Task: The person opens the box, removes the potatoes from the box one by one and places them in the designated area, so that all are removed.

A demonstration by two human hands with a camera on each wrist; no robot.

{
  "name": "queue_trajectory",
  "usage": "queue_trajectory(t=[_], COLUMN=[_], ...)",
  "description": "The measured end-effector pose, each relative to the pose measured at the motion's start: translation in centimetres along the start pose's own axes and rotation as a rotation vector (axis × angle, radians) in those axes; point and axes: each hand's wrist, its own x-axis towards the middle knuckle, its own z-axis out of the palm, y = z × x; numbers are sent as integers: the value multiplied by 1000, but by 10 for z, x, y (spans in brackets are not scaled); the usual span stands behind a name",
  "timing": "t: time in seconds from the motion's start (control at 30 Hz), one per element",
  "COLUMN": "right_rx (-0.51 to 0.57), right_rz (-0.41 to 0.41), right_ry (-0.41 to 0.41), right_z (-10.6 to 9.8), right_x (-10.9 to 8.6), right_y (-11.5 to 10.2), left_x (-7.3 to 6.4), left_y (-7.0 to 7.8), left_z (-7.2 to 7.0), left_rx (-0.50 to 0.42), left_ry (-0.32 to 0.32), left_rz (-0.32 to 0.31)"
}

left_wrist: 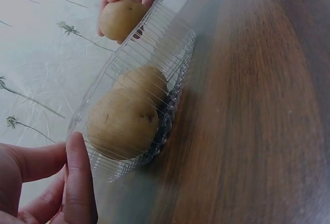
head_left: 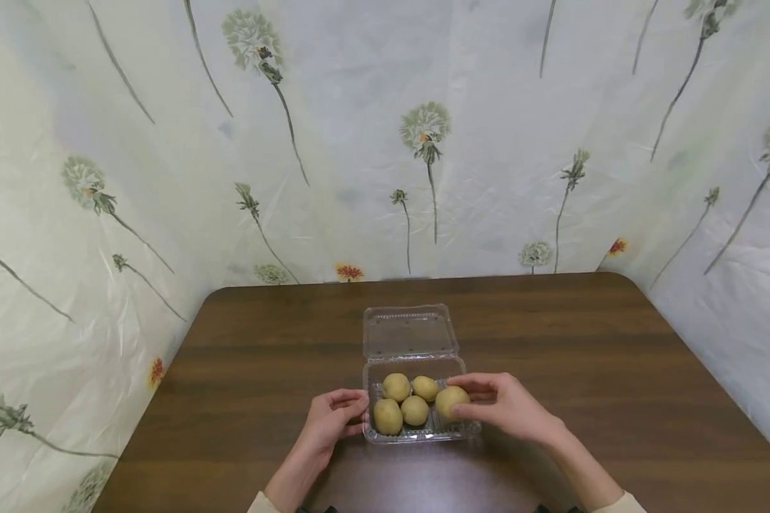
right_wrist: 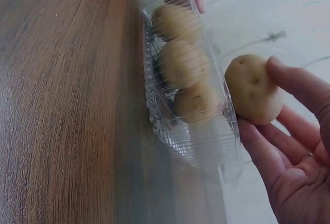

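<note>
A clear plastic clamshell container (head_left: pixel 445 367) stands on the table, its lid (head_left: pixel 411 333) tipped back on the far side. Several potatoes (head_left: pixel 388 417) lie in its left and middle part. My left hand (head_left: pixel 340 413) pinches the container's left rim between thumb and fingers, seen close up in the left wrist view. Over the container's right end, my right hand (head_left: pixel 503 406) holds one potato (right_wrist: pixel 253 89) between thumb and fingers. In the right wrist view that potato is at rim height, above those inside. The container's wall partly veils the potatoes inside (left_wrist: pixel 124 126).
The dark wooden table (head_left: pixel 263 342) has rounded far corners. A pale sheet printed with dandelions (head_left: pixel 346 142) hangs behind it and along both sides.
</note>
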Motion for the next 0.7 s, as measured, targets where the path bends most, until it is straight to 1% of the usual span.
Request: queue_trajectory(t=[0.2, 0.4, 0.7], right_rx=[36, 93, 139], right_rz=[69, 143, 186], right_ry=[19, 49, 75], right_z=[-2, -4, -8], right_x=[-2, -2, -2], right_y=[-1, -4, -6], left_x=[0, 0, 0], left_y=[-1, 1, 2], left_z=[1, 1, -1], left_rx=[-1, 0, 9], left_ry=[-2, 5, 11], left_rz=[-4, -8, -15])
